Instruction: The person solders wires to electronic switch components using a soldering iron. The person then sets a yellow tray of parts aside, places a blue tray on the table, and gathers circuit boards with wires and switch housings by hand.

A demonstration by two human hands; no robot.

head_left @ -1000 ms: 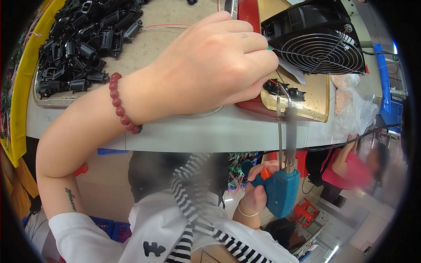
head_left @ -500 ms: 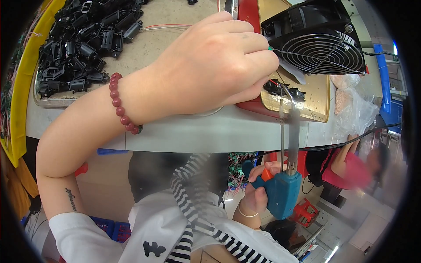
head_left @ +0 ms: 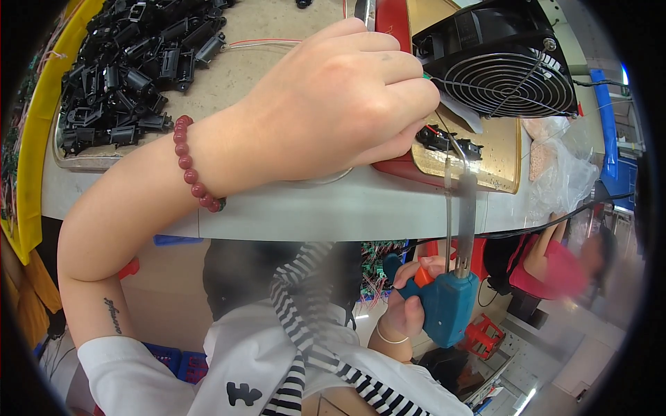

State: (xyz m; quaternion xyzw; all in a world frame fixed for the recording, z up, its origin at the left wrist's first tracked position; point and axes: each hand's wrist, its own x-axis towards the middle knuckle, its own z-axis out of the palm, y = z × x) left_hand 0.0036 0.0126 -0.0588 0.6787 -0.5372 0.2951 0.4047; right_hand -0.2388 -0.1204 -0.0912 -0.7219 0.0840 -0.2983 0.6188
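Observation:
My right hand (head_left: 406, 305) is wrapped around the teal handle of a soldering gun (head_left: 449, 309) with an orange trigger. Its metal barrel points up, and the bent tip lies at a small black plastic part (head_left: 436, 137) on a gold-coloured tray (head_left: 501, 163). A thin tube runs beside the barrel. Above the tray's left side, my left hand (head_left: 347, 97) is closed, knuckles up, with its fingertips by that part. What it pinches is hidden beneath the fingers. A bit of red wire shows at the part, and red and white wires (head_left: 267, 41) pass under this hand.
Many black plastic parts (head_left: 139, 76) lie heaped in a tray at the left, beside a yellow bin (head_left: 31, 166). A black fan (head_left: 510, 76) with a wire guard stands behind the gold-coloured tray. Clear plastic bags (head_left: 558, 170) lie at the right. Another person in pink (head_left: 548, 267) sits beyond.
The soldering gun and its tip have shifted very slightly to the right. My left hand has hardly moved.

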